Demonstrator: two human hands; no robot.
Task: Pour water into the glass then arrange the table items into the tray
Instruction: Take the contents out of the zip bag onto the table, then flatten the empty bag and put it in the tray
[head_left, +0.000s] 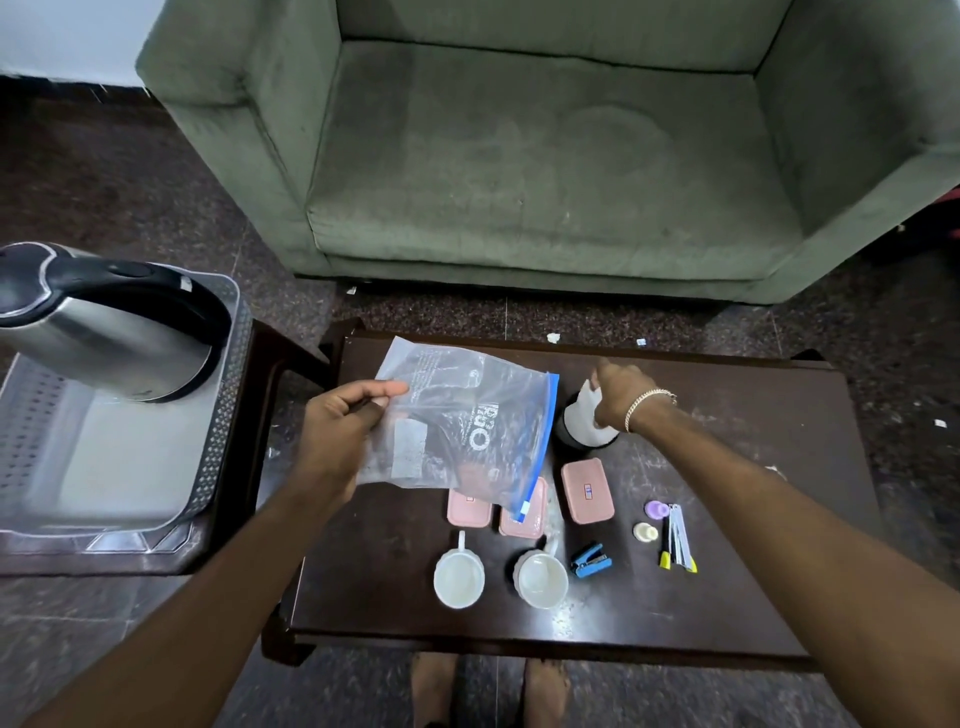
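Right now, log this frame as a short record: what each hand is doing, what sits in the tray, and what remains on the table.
left hand: holds zip bag above the table
right hand: on white cloth over a dark container
tray: kettle inside
table: three pink boxes, two white mugs, blue stapler, pens
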